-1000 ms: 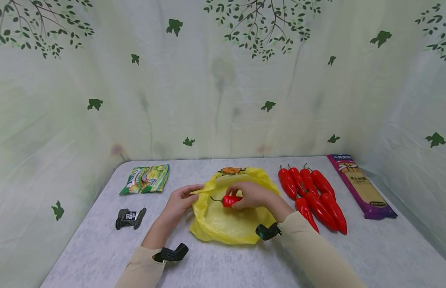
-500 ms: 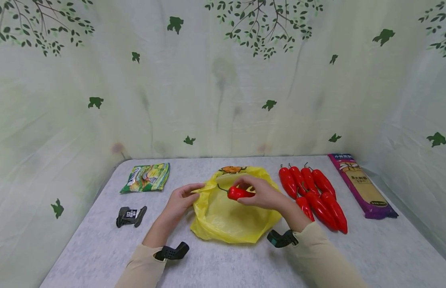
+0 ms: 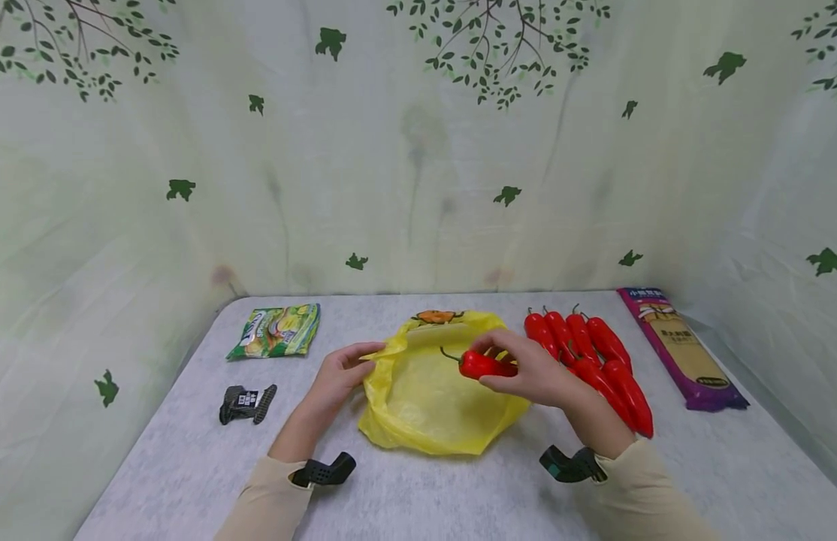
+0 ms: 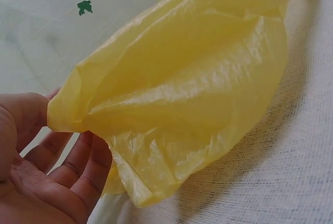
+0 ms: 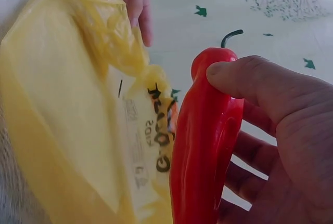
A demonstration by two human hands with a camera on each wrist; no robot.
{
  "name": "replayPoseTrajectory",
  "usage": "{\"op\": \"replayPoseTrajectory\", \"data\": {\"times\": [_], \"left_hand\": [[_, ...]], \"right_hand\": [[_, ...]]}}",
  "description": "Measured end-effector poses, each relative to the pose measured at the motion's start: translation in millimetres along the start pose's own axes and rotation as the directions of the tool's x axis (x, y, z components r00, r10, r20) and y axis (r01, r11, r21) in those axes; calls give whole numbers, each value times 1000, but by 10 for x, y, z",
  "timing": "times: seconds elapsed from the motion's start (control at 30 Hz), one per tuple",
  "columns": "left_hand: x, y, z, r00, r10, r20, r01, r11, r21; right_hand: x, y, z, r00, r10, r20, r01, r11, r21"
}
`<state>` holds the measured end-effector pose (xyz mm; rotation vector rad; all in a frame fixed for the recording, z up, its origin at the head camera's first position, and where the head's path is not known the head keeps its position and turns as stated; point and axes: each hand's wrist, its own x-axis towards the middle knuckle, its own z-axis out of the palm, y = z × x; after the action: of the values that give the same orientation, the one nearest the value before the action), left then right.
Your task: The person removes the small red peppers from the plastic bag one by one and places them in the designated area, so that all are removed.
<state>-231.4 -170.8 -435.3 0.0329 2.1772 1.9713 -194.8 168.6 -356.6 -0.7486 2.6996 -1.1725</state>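
A yellow plastic bag [image 3: 425, 421] lies with its mouth spread open in the middle of the table. My left hand [image 3: 340, 379] pinches its left rim between thumb and fingers; the left wrist view shows the film of the bag [image 4: 187, 89] stretched away from that grip. Over the bag's right side, my right hand [image 3: 530, 368] holds a red chili pepper [image 3: 482, 365], its green stem pointing left. In the right wrist view the thumb presses along the pepper [image 5: 205, 130], near the stem end. Several more red chili peppers [image 3: 608, 346] lie in a group right of the bag, partly behind my right hand.
A green snack packet [image 3: 276, 330] lies at the back left, with a small black packet [image 3: 247, 404] nearer me. At the far right is a long purple noodle packet [image 3: 685, 349]. A leaf-printed curtain [image 3: 418, 150] hangs behind the table [image 3: 418, 503].
My right hand has moved right, carrying the pepper from deep over the bag's middle to above its right side. The left hand stays at the bag's rim.
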Motion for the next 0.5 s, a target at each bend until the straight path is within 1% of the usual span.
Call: {"op": "replayPoseTrajectory", "data": {"times": [0.17, 0.43, 0.5], "left_hand": [[-5, 15, 0, 1000, -5, 5, 5, 1000, -12], [-16, 15, 4, 1000, -5, -1, 5, 1000, -4], [-18, 13, 6, 1000, -9, -3, 9, 1000, -3]], "right_hand": [[-141, 95, -108, 999, 39, -23, -40, 999, -19], [-356, 245, -247, 997, 41, -62, -44, 998, -54], [-412, 264, -277, 995, 70, -67, -73, 996, -44]]}}
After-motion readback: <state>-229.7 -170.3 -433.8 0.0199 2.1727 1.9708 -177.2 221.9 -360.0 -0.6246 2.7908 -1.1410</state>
